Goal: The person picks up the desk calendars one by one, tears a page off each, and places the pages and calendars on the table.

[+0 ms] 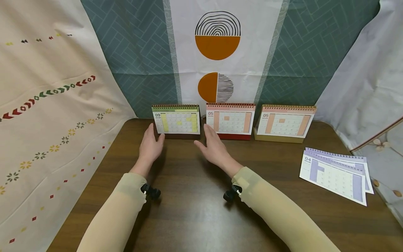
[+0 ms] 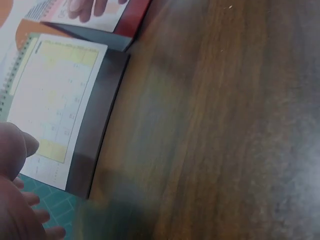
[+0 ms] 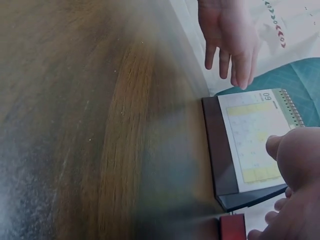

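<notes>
A green-topped desk calendar [image 1: 176, 120] showing 09 stands upright on a dark base at the back of the table. My left hand [image 1: 150, 145] is at its left edge, fingers straight and thumb apart; whether it touches the calendar I cannot tell. Just off its right side is my right hand [image 1: 215, 147], fingers extended, in front of the left edge of a pink desk calendar [image 1: 231, 120] on a red base. Neither hand holds anything. In the right wrist view the green calendar [image 3: 250, 142] lies between both hands.
Another pink-topped desk calendar [image 1: 284, 122] on a tan base stands to the right in the same row. Loose purple calendar sheets [image 1: 333, 176] overlap near the right edge of the brown wooden table [image 1: 189, 220]. Patterned cloth [image 1: 141, 52] hangs behind and at both sides.
</notes>
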Demonstrator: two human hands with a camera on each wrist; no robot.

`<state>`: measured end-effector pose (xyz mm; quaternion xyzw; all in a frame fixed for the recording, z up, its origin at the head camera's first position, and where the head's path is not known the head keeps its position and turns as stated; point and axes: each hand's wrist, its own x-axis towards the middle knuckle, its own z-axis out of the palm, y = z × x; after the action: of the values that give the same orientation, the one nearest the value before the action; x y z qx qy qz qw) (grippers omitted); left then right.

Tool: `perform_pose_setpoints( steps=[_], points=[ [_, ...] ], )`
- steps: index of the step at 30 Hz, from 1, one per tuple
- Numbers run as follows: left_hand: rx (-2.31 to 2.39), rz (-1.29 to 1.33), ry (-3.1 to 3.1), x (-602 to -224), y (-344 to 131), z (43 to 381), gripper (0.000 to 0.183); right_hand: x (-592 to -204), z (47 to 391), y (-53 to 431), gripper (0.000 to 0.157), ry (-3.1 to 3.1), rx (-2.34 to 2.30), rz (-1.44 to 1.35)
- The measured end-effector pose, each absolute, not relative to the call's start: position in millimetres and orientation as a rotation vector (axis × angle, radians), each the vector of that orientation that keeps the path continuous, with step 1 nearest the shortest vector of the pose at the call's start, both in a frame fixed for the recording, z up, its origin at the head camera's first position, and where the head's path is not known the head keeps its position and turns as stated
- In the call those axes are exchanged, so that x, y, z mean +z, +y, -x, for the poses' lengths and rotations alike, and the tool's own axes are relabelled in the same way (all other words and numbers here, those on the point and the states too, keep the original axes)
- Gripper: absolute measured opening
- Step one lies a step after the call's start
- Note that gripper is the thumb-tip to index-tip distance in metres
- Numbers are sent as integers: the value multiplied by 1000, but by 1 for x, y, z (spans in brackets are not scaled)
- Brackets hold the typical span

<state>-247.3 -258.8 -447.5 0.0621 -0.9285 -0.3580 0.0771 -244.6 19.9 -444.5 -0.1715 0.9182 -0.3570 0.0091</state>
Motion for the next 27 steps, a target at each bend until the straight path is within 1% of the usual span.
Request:
perform_pose_setpoints(
  steps=[13,20,25,27],
  points=[
    [-1174,-207,-2794,-448,-262,260,79,-449,252,7,87,2851,-1137,538],
    [-1222,-219,-2767,-449,-263,267,79,-447,253,3,84,2823,-1197,505],
    [-1252,-214,-2765,-450,-264,268,77,-448,259,3,86,2773,-1232,500],
    [-1257,-204,-2765,-450,-263,267,75,-456,265,5,88,2750,-1258,517]
  ],
)
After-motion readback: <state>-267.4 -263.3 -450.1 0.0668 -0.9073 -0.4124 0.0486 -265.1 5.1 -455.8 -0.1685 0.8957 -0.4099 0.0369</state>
